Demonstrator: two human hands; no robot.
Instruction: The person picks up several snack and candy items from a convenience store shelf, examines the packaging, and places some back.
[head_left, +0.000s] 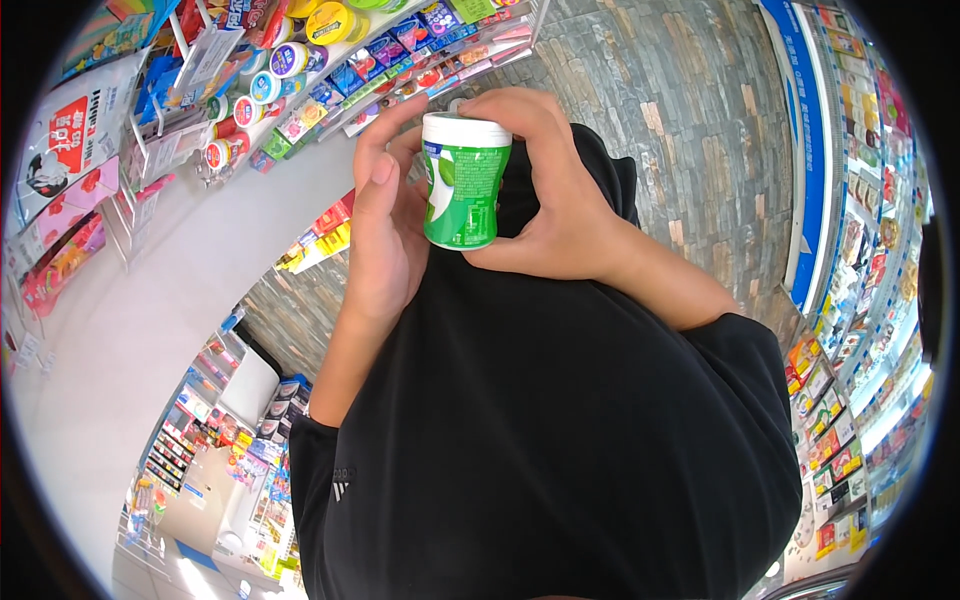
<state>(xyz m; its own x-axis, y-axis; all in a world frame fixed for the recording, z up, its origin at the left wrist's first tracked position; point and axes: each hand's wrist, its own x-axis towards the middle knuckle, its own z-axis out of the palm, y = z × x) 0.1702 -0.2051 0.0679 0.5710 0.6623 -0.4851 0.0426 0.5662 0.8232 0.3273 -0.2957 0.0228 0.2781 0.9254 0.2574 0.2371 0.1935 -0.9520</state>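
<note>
A green plastic bottle (463, 191) with a white lid (469, 132), shaped like a chewing-gum tub, is held upright in front of my chest. Small print and a leaf picture cover its label. My right hand (559, 199) grips it from the right, fingers over the lid and thumb under the base. Close on the bottle's left side is my left hand (386, 217), thumb and fingers spread apart. Some of its fingertips pass behind the bottle, so any touch there is hidden.
Upper left, a display rack holds round candy tubs (330, 24), small boxes (390, 52) and hanging bags (75, 142) beside a white counter (165, 255). Stocked shelves (862, 187) with a blue edge panel (806, 150) line the right. Stone-patterned flooring (675, 97) lies below.
</note>
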